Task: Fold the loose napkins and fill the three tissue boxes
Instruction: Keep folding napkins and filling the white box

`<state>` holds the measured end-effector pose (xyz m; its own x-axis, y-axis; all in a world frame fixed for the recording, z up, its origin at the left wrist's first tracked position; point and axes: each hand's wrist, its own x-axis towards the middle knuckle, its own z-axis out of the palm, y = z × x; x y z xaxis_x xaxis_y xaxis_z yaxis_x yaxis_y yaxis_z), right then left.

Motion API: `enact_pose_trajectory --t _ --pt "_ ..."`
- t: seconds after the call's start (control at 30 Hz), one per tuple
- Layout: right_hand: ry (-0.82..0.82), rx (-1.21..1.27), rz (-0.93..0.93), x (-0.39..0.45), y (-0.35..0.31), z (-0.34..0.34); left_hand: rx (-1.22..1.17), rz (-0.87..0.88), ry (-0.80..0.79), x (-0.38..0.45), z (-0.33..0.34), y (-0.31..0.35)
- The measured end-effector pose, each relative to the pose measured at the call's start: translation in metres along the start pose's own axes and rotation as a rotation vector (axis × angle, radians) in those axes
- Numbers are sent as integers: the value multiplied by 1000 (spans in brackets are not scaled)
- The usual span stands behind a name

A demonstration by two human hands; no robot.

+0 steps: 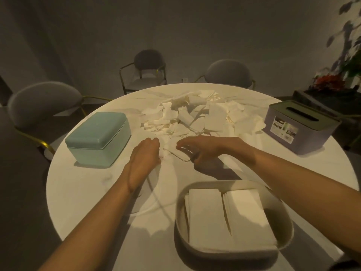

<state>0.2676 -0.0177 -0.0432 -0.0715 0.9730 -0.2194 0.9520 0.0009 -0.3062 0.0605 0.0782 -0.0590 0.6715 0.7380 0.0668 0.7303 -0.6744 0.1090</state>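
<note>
A heap of loose white napkins [203, 114] covers the far middle of the round white table [82, 192]. Just in front of it lies one napkin [175, 153], between my hands. My left hand [145, 155] rests on its left edge, fingers hidden from view. My right hand [197, 149] hovers over its right side with fingers curled down onto the paper. An open white box [281, 222] near me holds two stacks of folded napkins. A closed teal box [99, 137] stands at the left. A purple box [298, 126] with a slotted lid stands at the right.
Three grey chairs with gold frames [43, 106] [146, 69] [228, 73] ring the table's far side. A dark planter with red flowers and foliage [332, 85] stands beyond the right edge. A faint cable or line [156, 198] crosses the table near the white box.
</note>
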Motion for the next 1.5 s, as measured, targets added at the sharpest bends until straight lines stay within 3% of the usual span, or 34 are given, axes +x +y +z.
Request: enact_pose_trajectory --t 0.13,0.3,0.47,0.63,0.8,1.03,1.2,1.4,1.5 --pt "83 -228 -96 9 -2 -1 19 5 83 4 2 -3" --pt "309 -329 -122 14 -3 9 -230 -18 248 6 0 -7" --pt "431 142 -61 1 7 0 -583 -137 319 8 -6 -9" --pt "519 585 -20 -38 6 -13 -1115 -225 199 10 -12 2" --pt "494 870 -25 -70 5 -17 -1225 -292 220 9 -6 25" --pt "458 1018 -69 -91 13 -11 -1238 -232 323 14 3 56" --pt "672 959 37 -82 23 10 -1440 -76 116 12 11 70" --pt "623 937 -21 -88 29 16 -1523 31 -32 1 6 74" --pt "623 1050 -24 -85 25 15 -1606 -40 -98 0 4 76"
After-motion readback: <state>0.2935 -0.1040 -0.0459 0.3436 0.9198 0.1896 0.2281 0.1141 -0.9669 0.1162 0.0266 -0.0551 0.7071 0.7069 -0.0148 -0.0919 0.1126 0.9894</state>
